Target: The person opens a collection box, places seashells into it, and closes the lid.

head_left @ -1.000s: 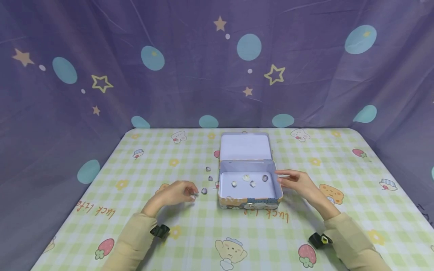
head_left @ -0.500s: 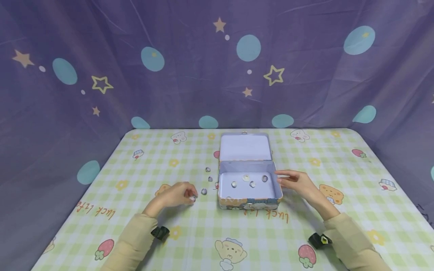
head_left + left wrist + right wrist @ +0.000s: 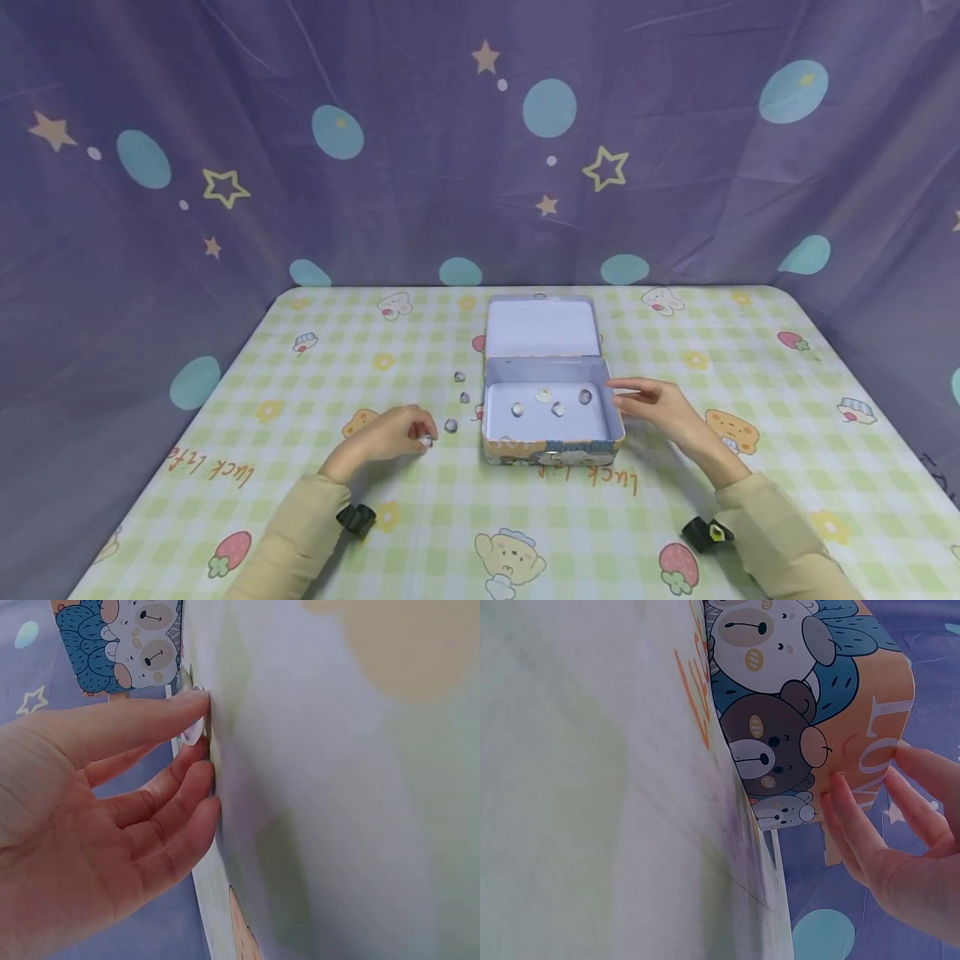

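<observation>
My left hand [image 3: 393, 433] is low over the cloth, left of the tin box. Its thumb and forefinger pinch a small grey-white shell [image 3: 426, 441], and the other fingers curve loosely beside it. The same shell [image 3: 193, 733] shows pale and glossy between the fingertips in the left wrist view. An open-lidded tin box [image 3: 553, 452] stands mid-table, lid tipped back, with several small shells on its floor. My right hand [image 3: 663, 408] touches the box's right side with outstretched fingers. In the right wrist view, those fingertips [image 3: 841, 784] lie against the bear-printed wall.
Between my left hand and the box lie three loose shells, the nearest shell [image 3: 451, 426] just beyond my fingertips. A green checked tablecloth [image 3: 420, 533] covers the table. Behind it hangs a purple curtain [image 3: 420, 208].
My left hand has drawn slightly down and left, and the shell now shows in its pinch. My right hand stays at the box's side; the box and loose shells have not moved.
</observation>
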`<action>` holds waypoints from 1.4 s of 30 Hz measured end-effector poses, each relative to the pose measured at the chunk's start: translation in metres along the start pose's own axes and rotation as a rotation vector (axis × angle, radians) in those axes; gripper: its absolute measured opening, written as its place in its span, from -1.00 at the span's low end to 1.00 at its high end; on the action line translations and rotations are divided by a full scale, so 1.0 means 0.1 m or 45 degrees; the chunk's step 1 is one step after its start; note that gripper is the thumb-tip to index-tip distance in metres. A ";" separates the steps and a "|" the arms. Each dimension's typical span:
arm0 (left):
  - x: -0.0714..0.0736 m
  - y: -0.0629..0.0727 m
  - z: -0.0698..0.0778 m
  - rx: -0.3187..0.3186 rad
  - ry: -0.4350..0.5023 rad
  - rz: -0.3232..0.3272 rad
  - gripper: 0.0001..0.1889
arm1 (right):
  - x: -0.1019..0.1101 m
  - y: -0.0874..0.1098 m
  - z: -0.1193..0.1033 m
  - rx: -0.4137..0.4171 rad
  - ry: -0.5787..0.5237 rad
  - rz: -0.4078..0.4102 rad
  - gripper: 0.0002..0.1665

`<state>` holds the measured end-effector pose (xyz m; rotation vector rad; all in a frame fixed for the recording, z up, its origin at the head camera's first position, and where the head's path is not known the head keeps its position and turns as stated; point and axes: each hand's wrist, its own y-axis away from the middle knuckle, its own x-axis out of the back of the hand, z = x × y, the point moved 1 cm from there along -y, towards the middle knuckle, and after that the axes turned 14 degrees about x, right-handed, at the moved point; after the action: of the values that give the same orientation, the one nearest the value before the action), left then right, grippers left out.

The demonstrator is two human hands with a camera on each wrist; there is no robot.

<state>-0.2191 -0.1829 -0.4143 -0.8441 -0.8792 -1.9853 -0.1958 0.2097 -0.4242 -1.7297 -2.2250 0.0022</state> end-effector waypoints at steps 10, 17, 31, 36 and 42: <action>-0.01 0.02 -0.01 0.020 0.052 -0.053 -0.96 | -0.01 0.00 0.00 -0.008 0.008 0.009 -0.43; 0.00 0.02 -0.01 0.016 0.055 -0.055 -0.96 | -0.01 0.00 0.00 -0.007 0.010 0.005 -0.43; 0.06 -0.05 0.07 -0.022 0.066 0.016 -0.96 | -0.01 0.01 -0.03 -0.011 0.048 0.009 -0.43; 0.13 -0.07 0.14 -0.046 0.079 0.033 -0.93 | 0.00 0.01 -0.02 -0.006 0.047 0.009 -0.43; 0.20 -0.13 0.25 -0.020 0.124 0.063 -0.92 | -0.01 0.01 -0.01 -0.008 0.033 0.008 -0.43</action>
<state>-0.2334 -0.1644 -0.3880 -0.7641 -0.7804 -1.9749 -0.1948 0.2091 -0.4237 -1.7297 -2.2036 -0.0256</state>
